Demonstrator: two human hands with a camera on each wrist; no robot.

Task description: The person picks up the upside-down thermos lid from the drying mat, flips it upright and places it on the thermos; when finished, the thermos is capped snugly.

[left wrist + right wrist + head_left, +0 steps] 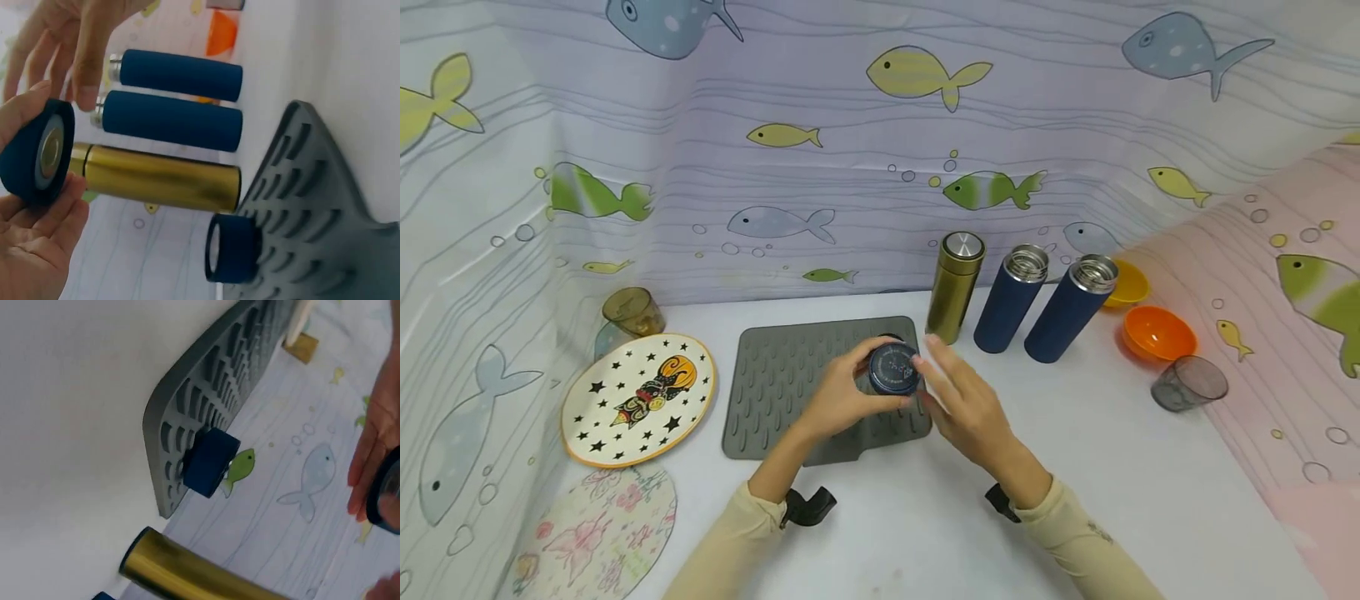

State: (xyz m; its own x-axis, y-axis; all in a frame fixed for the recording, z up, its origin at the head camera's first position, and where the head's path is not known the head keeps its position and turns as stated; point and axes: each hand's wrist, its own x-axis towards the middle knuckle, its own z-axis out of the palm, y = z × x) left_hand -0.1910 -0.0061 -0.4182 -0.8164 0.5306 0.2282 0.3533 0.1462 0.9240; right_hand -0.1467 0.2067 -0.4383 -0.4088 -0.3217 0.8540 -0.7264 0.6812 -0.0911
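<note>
one lid (893, 369) in left hand (838, 398)

Matt-sided held lid (892, 369), glossy metallic gold bottle (952, 298)

One lid (892, 368) is in your left hand (841, 396), another lid (234, 249) on the mat (775, 392) before you; a plate (640, 400) lies left, three bottles (1006, 312) and two bowls (1157, 332) right.

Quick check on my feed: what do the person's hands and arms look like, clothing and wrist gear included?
The left hand and right hand wear no gloves. The left sleeve and right sleeve are long and cream, the right with a small dark marking. Black wrist pieces show at both cuffs. No cables are visible.
</note>
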